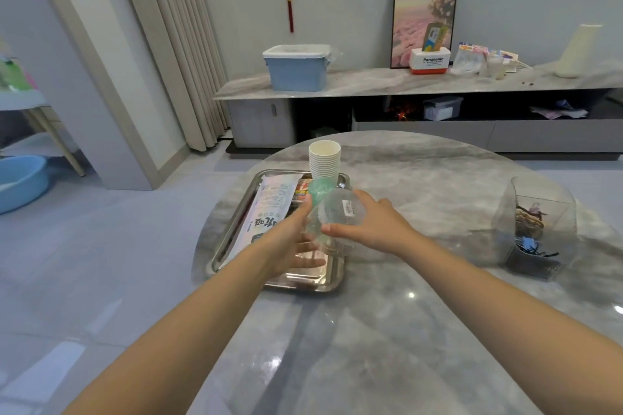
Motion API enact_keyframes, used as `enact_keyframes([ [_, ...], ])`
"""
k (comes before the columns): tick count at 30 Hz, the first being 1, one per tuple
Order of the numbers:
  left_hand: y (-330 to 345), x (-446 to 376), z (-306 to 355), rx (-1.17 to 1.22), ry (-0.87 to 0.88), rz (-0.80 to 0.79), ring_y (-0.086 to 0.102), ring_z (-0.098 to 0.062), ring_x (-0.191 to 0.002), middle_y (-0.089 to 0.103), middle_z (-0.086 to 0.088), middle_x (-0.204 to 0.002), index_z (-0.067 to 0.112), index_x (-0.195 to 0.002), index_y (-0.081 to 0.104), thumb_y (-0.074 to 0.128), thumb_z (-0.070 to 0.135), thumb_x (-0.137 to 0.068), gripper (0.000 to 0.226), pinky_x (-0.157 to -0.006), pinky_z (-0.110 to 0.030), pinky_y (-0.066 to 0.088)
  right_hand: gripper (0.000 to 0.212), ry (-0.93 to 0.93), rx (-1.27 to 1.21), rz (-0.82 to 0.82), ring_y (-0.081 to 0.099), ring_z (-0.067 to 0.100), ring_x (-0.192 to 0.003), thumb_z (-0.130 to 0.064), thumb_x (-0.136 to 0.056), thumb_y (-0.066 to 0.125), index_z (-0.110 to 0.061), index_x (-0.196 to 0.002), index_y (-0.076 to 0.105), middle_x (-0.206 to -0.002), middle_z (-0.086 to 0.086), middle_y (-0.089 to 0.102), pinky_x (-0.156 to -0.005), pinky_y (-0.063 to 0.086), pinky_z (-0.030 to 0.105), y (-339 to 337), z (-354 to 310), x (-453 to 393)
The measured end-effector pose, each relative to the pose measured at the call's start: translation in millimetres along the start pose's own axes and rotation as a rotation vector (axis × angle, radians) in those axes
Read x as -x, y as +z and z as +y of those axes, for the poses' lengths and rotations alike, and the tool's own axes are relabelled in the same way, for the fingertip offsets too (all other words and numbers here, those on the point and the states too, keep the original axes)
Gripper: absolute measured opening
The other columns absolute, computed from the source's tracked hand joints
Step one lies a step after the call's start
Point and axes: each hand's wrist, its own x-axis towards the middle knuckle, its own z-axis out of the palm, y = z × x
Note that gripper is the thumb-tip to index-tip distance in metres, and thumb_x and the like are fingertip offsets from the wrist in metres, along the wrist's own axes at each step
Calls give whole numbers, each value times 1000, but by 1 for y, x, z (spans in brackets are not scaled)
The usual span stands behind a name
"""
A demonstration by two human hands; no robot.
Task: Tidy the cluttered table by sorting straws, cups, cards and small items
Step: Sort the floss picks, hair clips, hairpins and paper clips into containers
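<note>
A clear plastic cup (337, 212) with a small white label is tipped over the steel tray (236, 222). My right hand (374, 226) grips the cup's base end from the right, thumb at the front. My left hand (290, 246) holds the cup's lower left side, fingers spread under it. On the tray lie a white printed packet of straws (269, 209), a red card pack (301, 190) and a green cup (318, 189). A stack of white paper cups (324, 158) stands at the tray's far end.
A clear plastic box (536, 229) with small dark items stands on the round marble table (421, 296) to the right. Beyond the table runs a low cabinet (371, 81) with a blue bin (296, 67), a picture and other clutter.
</note>
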Motion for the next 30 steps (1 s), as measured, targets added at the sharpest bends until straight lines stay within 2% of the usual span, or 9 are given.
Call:
enact_keyframes([
  [3,-23,-16,9,-36,-30,80,58,-20,-72,56,-9,-88,9,-118,58,61,44,-87,47,-88,-44,54,93,-35,102,-67,36,22,-121,-79,-55,64,-48,-137,30,-133,2,44,-95,38,36,12,-7,-31],
  [6,-31,-33,5,-36,-69,156,62,-29,-86,53,-17,-106,6,-130,47,62,32,-90,51,-89,-46,53,60,-80,-27,-190,46,11,-116,-51,-77,69,-32,-131,50,-119,-8,55,-93,41,26,9,-8,-46],
  [9,-38,-52,3,-5,-102,232,60,-35,-105,45,-20,-131,6,-139,38,60,30,-90,58,-82,-40,57,34,4,-196,-124,58,11,-96,-40,-88,62,-19,-115,61,-100,-9,61,-82,46,25,17,-1,-73],
  [13,-48,-69,7,-107,-130,320,62,-33,-100,46,-21,-128,3,-135,38,59,29,-92,54,-58,-27,56,38,149,-186,95,57,17,-88,-29,-89,61,-9,-122,59,-107,3,62,-84,48,34,29,13,-121],
  [15,-54,-75,7,-219,-131,347,66,-29,-87,50,-19,-126,2,-131,43,58,32,-91,52,-52,-23,54,50,173,-137,108,57,17,-95,-36,-82,69,-11,-124,56,-109,1,60,-82,48,32,32,15,-141],
  [18,-57,-82,6,-342,-145,346,70,-23,-73,48,-16,-134,4,-135,41,59,36,-89,59,-45,-21,50,67,215,-78,48,57,15,-85,-53,-68,75,-10,-116,58,-99,-1,60,-63,42,24,39,12,-165],
  [22,-53,-85,9,-424,-183,339,68,-18,-51,51,-15,-131,5,-134,40,55,38,-91,56,-42,-19,46,78,244,7,84,59,19,-90,-53,-57,78,-13,-119,53,-111,1,58,-70,47,29,48,9,-180],
  [26,-50,-87,11,-470,-191,362,67,-14,-47,57,-12,-122,6,-131,42,51,36,-93,49,-46,-19,48,52,298,-30,158,57,17,-69,-50,-69,69,-9,-99,60,-80,0,59,-57,42,27,35,5,-170],
  [30,-39,-89,9,-410,-189,388,71,-21,-69,61,-13,-113,1,-128,43,49,30,-95,44,-55,-25,55,54,276,-19,279,55,21,-88,-49,-74,66,-12,-111,53,-97,0,55,-73,46,32,13,1,-148],
])
